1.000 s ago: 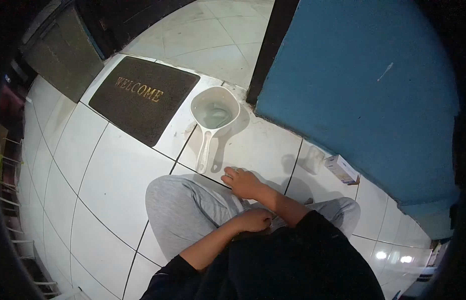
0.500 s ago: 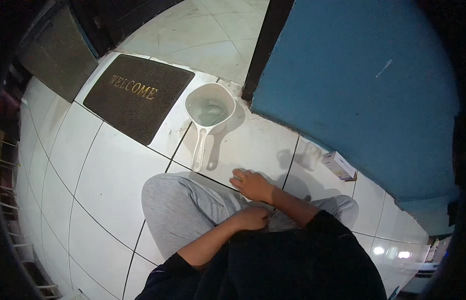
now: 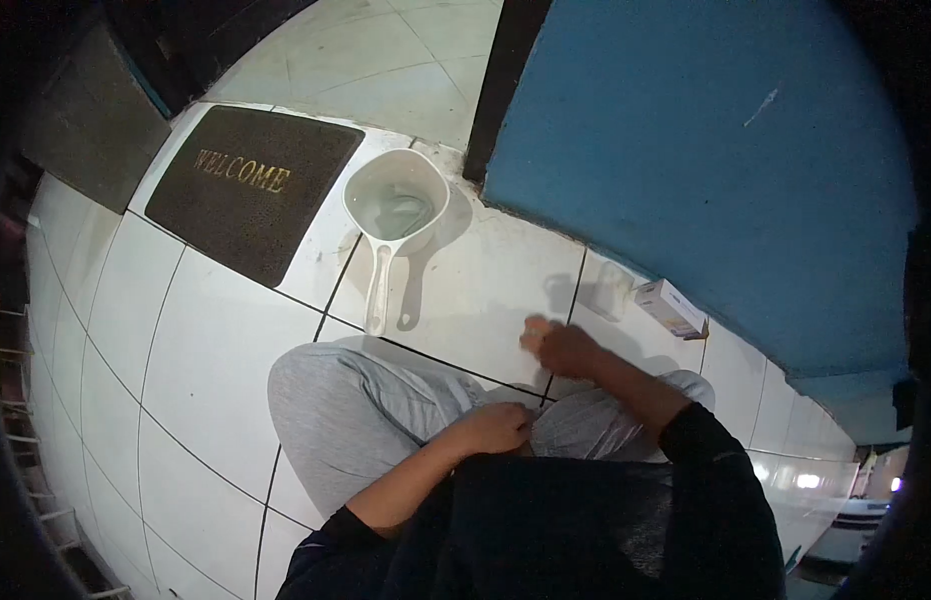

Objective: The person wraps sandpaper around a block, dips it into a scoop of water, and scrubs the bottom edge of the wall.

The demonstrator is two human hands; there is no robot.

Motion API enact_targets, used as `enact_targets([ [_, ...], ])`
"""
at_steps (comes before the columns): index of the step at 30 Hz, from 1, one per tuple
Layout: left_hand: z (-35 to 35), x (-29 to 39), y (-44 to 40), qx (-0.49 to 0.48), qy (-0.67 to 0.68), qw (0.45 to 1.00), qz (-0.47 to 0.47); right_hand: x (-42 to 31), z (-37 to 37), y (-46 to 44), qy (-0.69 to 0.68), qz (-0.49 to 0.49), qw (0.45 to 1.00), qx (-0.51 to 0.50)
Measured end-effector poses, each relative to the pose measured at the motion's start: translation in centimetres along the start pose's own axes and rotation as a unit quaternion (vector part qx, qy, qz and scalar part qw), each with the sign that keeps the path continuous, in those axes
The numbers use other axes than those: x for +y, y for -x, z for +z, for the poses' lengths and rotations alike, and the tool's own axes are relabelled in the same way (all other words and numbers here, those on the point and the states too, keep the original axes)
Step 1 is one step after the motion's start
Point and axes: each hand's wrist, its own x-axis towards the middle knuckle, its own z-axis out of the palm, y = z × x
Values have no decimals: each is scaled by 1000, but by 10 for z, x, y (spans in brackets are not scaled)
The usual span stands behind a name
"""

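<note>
My right hand (image 3: pixel 564 348) hovers over the white floor tiles in front of my right knee. Motion smears its fingers, and I cannot make out anything in them. My left hand (image 3: pixel 498 428) rests in my lap against the grey trousers (image 3: pixel 326 410). Its fingers curl inward, and whatever they may hold is hidden. Ahead on the floor stands a white water dipper (image 3: pixel 379 290) with clear water in it, its handle pointing toward me. A clear plastic container (image 3: pixel 610 292) sits beyond my right hand, beside a small white box (image 3: pixel 672 308).
A dark doormat (image 3: pixel 251 190) reading WELCOME lies left of the dipper, by the doorway. A blue wall (image 3: pixel 706 150) rises on the right, with a dark door frame (image 3: pixel 504 90) at its edge.
My right hand has moved right, away from the dipper and toward the clear container. My left hand stays in my lap. The view has shifted slightly.
</note>
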Motion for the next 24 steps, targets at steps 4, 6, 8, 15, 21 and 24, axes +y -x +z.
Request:
enact_targets([
  [4, -3, 1, 1, -27, -6, 1000, 7, 5, -1, -3, -26, 15, 997, 65],
  [6, -2, -2, 1, -6, -5, 999, 43, -2, 15, 2, 22, -42, 999, 24],
  [8, -8, 3, 1, -34, -11, 999, 16, -5, 24, 10, 27, -79, 997, 2],
  [15, -1, -3, 0, -45, -17, 999, 4, 10, -1, 6, -41, 14, 996, 80],
  [21, -6, 6, 2, -47, -8, 999, -12, 2, 33, 22, 1, -91, 995, 37],
  [24, 5, -8, 0, -9, -17, 1000, 19, 18, 20, 21, -1, -51, 998, 32],
])
